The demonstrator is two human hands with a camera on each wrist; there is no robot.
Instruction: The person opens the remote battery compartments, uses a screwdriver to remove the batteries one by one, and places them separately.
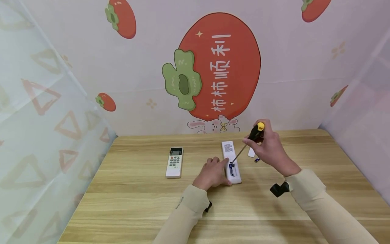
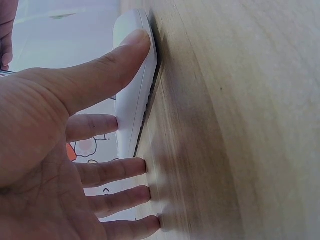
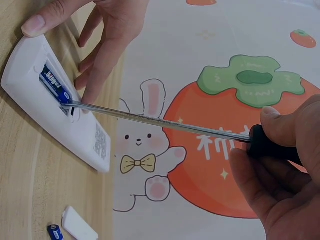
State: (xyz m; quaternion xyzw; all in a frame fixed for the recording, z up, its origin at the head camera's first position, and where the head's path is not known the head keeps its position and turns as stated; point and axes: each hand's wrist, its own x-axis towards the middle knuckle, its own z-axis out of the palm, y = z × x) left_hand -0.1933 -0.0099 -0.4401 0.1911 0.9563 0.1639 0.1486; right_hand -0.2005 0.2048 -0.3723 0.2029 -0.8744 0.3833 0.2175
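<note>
A white remote control (image 1: 226,149) lies back up on the table, its battery compartment uncovered. One blue battery (image 3: 55,84) sits inside the compartment. My left hand (image 1: 213,173) steadies the remote's left side with the thumb and index finger laid along it; the other fingertips rest on the table in the left wrist view. My right hand (image 1: 269,145) grips the black and yellow handle of a screwdriver (image 3: 165,123). Its shaft slants down into the compartment, and the tip touches the battery's end.
A loose blue battery (image 3: 55,231) and a white battery cover (image 3: 80,223) lie to the right of the remote. Farther left, a second remote control (image 1: 174,162) lies buttons up. A patterned cloth backdrop (image 1: 146,67) rises behind the wooden table (image 1: 128,196).
</note>
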